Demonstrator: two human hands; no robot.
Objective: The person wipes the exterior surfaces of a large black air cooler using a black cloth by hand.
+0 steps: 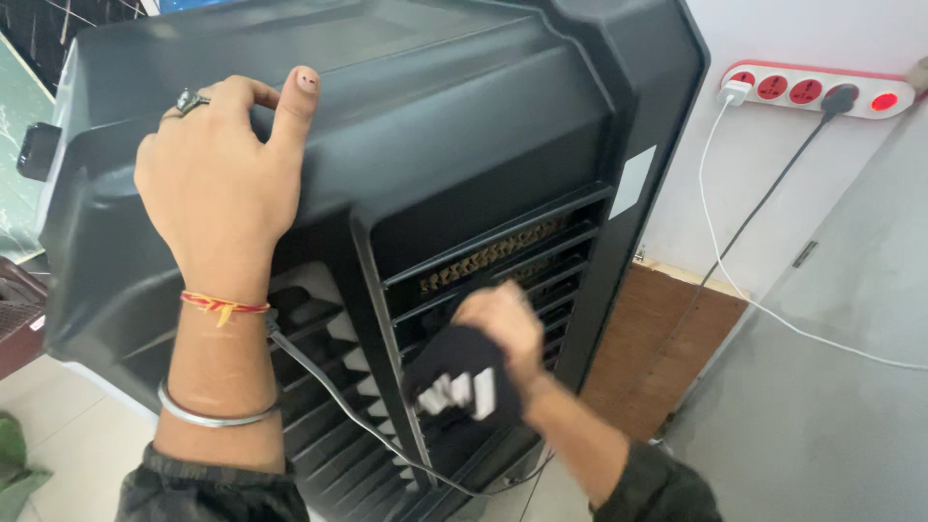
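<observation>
A large black air cooler [464,126] fills the head view, its slatted back grille [493,261] facing me. My left hand [222,184] rests flat on the cooler's upper back, fingers curled over the top edge; it wears a ring, a red thread and a metal bangle. Lower down, my right hand [503,329] is blurred and closed on a black cloth with a white patch [459,382], pressed against the grille slats. A grey cable [338,396] hangs down across the lower grille.
A white and red power strip [817,92] is fixed on the wall at the upper right, with a white plug and a dark plug whose cables run down. A brown board [667,338] leans behind the cooler. A grey surface [831,387] is at the right.
</observation>
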